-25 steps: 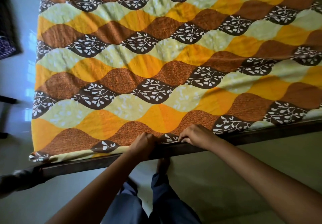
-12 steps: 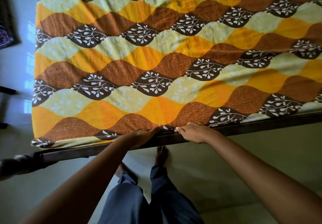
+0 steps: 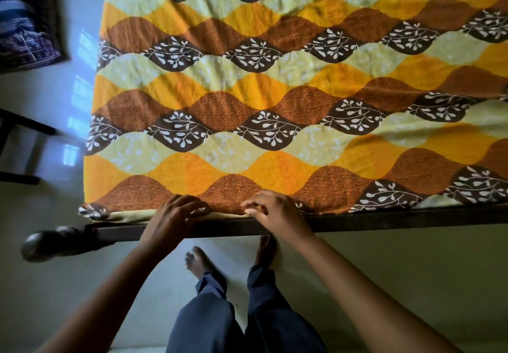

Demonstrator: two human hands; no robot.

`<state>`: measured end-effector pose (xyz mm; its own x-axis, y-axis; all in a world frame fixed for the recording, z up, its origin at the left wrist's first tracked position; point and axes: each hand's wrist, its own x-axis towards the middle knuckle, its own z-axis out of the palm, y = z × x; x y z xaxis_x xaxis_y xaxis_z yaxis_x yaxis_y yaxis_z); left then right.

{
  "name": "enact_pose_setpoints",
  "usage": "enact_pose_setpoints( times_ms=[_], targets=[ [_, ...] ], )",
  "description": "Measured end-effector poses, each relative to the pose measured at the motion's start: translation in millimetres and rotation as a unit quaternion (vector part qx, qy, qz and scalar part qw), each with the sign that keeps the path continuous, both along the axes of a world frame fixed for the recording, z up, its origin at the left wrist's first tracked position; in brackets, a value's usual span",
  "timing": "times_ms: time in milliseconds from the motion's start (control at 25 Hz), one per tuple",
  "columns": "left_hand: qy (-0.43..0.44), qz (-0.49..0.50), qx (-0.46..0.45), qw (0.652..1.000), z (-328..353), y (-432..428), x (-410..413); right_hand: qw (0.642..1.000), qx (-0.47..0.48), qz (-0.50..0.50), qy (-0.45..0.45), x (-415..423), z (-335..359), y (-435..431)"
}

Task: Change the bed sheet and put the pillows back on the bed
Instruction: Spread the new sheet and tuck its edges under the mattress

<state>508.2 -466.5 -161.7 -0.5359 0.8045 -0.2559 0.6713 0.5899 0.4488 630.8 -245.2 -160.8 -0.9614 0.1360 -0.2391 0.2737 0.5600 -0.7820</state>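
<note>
A bed sheet [image 3: 275,91] with wavy yellow, orange, brown and leaf-print patches lies spread over the bed, its near edge along the bed frame. My left hand [image 3: 171,219] rests on that edge with fingers spread and laid over the fold. Just to its right, my right hand [image 3: 276,214] pinches the sheet's edge between thumb and curled fingers. The sheet's near left corner [image 3: 93,211] hangs slightly bunched over the frame. No pillow is clearly in view.
A dark wooden bed rail [image 3: 398,219] runs along the near side and ends in a round post knob [image 3: 48,242] at the left. A dark striped cloth [image 3: 24,23] lies at the top left. Dark furniture legs [image 3: 19,146] stand on the pale floor.
Both hands came up from the gap at the rail onto the sheet's edge. The left hand's fingers now lie spread on top. The view has closed in toward the bed's left corner.
</note>
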Motion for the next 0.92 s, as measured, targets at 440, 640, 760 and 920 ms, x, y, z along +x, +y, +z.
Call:
enact_pose_setpoints(
  times_ms=[440,640,760,920],
  targets=[
    [-0.101,-0.094,-0.057,0.989,-4.4,-34.0,-49.4,0.946,0.146,0.223,-0.183,-80.2,-10.1,-60.9],
    [-0.199,-0.055,-0.261,0.943,4.3,-17.8,-43.4,0.895,0.107,0.267,-0.341,-86.0,5.1,-66.0],
    [-0.316,0.035,-0.294,0.901,6.4,-22.1,-44.2,0.867,0.045,0.240,-0.435,-75.7,9.7,-71.2],
    [-0.383,0.130,-0.265,0.875,8.5,-21.1,-47.0,0.895,0.010,0.186,-0.406,-68.4,8.5,-71.0]
  ],
)
